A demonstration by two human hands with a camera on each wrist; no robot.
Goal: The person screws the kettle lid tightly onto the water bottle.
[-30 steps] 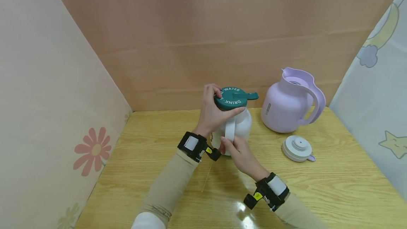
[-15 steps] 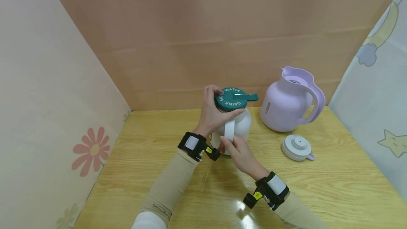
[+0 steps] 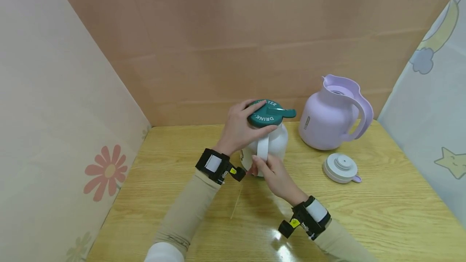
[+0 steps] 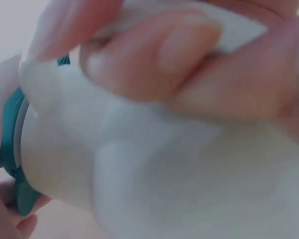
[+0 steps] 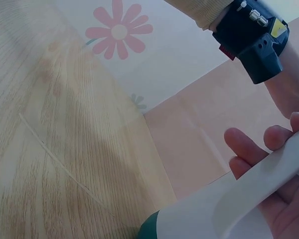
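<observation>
Right of white jug [image 3: 273,144]: lilac jug [image 3: 327,122], loose lid [image 3: 340,168]; left fingers [image 3: 247,110] clamp green lid [image 3: 267,113], right fingers [image 3: 259,161] clamp handle [image 3: 263,146]

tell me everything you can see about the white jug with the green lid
The white jug is squat and rounded, smooth like plastic, standing upright on the wooden table left of the lilac jug. Its dark green lid carries white lettering and a side tab pointing right. The left hand grips the lid's rim; the right hand holds the white strap handle.
</observation>
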